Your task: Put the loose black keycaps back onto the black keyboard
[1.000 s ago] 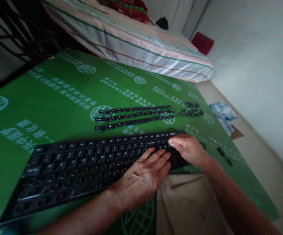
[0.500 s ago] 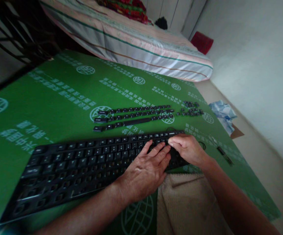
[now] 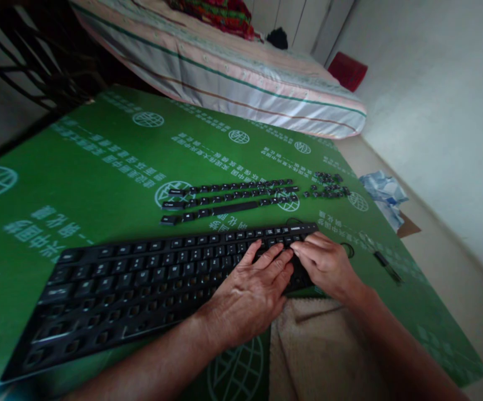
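Note:
A black keyboard [image 3: 170,273] lies across the front of the green table. Its upper rows carry keycaps, while its lower rows show bare sockets. My left hand [image 3: 249,295] rests on the right part of the keyboard with its fingers stretched out. Beside those fingertips, my right hand [image 3: 327,264] is closed over the keyboard's right end, fingers curled and thumb pressed in. Whatever it may grip is hidden. Beyond the keyboard, loose keycaps lie in three rows, including a long space bar [image 3: 235,208]. To their right is a loose cluster of keycaps [image 3: 331,190].
The green table [image 3: 111,223] has white printing. A thin tool with a dark handle [image 3: 381,259] and a thin cable loop [image 3: 349,250] lie at right. Brown cloth [image 3: 308,340] covers the near edge. A bed [image 3: 241,89] stands behind; a plastic bag [image 3: 385,189] is beyond the right edge.
My right hand has shifted slightly right and towards me, baring more of the keyboard's far right corner. My left hand stays almost in place. The view has moved slightly.

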A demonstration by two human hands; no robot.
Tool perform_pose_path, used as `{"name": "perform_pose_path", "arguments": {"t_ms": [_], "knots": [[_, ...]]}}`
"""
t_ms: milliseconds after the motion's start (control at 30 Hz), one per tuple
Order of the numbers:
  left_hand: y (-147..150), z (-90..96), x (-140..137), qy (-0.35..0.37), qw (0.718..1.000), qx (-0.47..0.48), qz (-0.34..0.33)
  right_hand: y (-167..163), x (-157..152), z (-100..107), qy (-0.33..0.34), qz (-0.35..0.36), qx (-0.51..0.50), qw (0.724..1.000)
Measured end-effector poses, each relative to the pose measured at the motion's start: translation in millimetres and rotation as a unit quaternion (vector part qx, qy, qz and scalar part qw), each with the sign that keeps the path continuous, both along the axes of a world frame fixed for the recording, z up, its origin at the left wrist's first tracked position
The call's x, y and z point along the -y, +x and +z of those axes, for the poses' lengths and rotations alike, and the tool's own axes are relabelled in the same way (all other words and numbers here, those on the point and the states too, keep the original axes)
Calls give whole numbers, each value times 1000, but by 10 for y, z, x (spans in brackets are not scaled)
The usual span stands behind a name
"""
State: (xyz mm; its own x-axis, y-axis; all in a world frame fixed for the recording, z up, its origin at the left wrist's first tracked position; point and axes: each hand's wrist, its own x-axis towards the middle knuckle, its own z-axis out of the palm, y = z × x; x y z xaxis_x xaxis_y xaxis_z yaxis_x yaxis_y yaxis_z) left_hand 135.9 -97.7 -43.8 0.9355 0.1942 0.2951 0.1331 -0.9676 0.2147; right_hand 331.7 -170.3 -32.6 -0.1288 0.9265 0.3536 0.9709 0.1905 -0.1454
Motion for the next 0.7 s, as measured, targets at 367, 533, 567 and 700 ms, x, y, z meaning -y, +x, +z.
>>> {"name": "perform_pose_path", "arguments": {"t_ms": [367, 533, 567, 700], "knots": [[-4, -19, -2, 1, 1000, 17, 0, 84, -78, 88, -44, 48, 23, 998], [-10, -35, 0, 5, 1000, 29, 4, 118, -119, 123, -59, 80, 53, 994], [-9, -39, 1, 5, 1000, 27, 4, 125, -122, 122, -59, 83, 52, 993], [-7, -44, 5, 0, 1000, 18, 3, 148, -118, 92, -60, 92, 37, 993]]}}
